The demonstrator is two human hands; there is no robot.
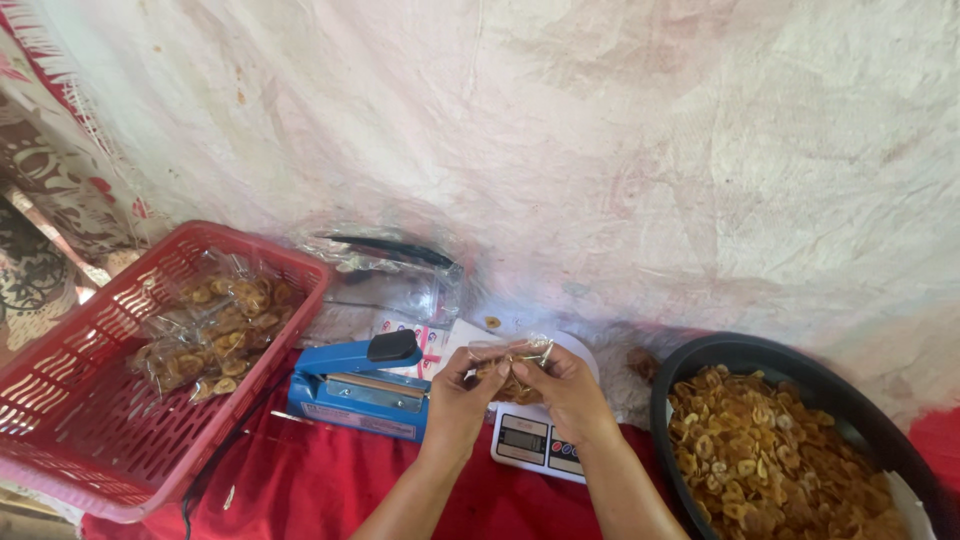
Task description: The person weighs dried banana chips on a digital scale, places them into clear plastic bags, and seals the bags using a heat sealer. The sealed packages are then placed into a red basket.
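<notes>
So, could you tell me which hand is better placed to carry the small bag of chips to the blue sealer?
Probably the left hand: the blue sealer lies right beside it, while the right hand, also holding the small bag, is on the far side, above the scale.

Both hands meet over a small digital scale. The left hand and the right hand pinch the top of a clear bag of chips between their fingertips. Left of the fingers sits a blue heat sealer, and beyond it a red basket of filled bags. Right of the fingers stands a black basin heaped with chips.
</notes>
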